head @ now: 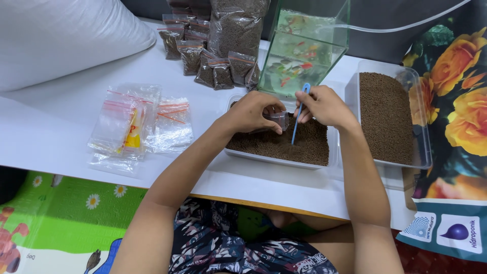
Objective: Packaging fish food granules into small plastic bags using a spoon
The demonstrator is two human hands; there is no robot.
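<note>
While the left hand (252, 111) is pinching a small clear bag (278, 120) above the pellet tray (278, 160), the right hand (323, 106) is gripping a blue scoop (299, 112).

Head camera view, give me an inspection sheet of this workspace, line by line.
Surface: white tabletop, partly covered.
Job's things: shallow tray of brown pellets; small clear bag; blue scoop.
Clutter: pile of empty zip bags; filled pellet bags; second pellet tray; glass fish tank.
Grippers: left hand holds the small clear bag over the tray; right hand holds the blue scoop, tip in the pellets.
Cables: clear tube leading to the tank.
Surroundings: white cushion; floral cloth; green play mat.
</note>
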